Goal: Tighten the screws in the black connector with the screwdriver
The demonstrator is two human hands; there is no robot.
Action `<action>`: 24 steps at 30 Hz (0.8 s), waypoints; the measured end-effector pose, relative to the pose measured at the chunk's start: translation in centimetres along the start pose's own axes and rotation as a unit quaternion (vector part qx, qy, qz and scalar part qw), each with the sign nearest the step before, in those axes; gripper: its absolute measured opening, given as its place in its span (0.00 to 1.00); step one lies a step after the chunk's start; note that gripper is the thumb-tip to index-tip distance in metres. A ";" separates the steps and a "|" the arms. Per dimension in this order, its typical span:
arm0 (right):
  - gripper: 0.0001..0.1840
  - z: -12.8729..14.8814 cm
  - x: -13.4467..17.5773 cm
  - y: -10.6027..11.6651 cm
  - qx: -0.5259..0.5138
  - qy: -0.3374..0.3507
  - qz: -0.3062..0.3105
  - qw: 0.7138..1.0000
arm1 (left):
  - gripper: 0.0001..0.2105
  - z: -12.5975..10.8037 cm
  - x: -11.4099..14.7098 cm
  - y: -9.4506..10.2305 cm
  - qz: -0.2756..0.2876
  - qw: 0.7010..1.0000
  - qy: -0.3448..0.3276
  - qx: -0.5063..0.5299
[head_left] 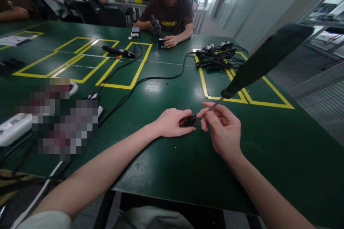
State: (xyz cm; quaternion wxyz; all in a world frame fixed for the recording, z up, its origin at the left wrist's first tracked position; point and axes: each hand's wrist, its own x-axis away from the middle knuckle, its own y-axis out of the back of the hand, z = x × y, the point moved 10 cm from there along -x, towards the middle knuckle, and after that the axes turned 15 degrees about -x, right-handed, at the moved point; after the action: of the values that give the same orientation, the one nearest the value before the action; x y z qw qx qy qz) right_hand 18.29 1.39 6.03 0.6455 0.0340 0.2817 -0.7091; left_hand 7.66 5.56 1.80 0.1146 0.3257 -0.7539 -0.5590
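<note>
My left hand (172, 122) rests on the green table and holds a small black part (190, 121) between thumb and fingers. The fingers hide some of that part. My right hand (225, 128) pinches the thin metal shaft of a screwdriver (264, 59) between thumb and forefinger. The dark handle leans up and away to the right, above the hand. Down at the other end, the shaft's tip meets or nearly meets the black part; I cannot tell whether it is touching.
A pile of black cabled devices (219, 56) lies at the back right inside yellow tape. An electric screwdriver (119, 50) with a cord lies at the back left. White power strips (16, 128) are on the left. Across the table, a person (172, 16) works with another electric screwdriver (155, 24).
</note>
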 end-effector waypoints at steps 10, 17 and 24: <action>0.13 0.3 -0.1 -0.2 0.039 -0.004 0.014 0.999 | 0.16 0.1 0.0 0.0 -0.003 1.000 0.003 0.011; 0.13 0.3 -0.1 0.1 0.023 0.008 -0.013 1.000 | 0.16 0.1 0.0 0.0 -0.004 1.000 0.008 -0.004; 0.12 0.5 -0.1 -0.2 0.037 -0.006 0.017 0.999 | 0.17 0.3 0.0 -0.1 0.000 1.000 0.014 -0.006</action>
State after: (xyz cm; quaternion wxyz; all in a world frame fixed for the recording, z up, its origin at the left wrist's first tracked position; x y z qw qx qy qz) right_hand 18.28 1.28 6.54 0.6576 0.0583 0.2513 -0.7079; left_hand 7.55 5.77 1.66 0.1268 0.3329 -0.7485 -0.5593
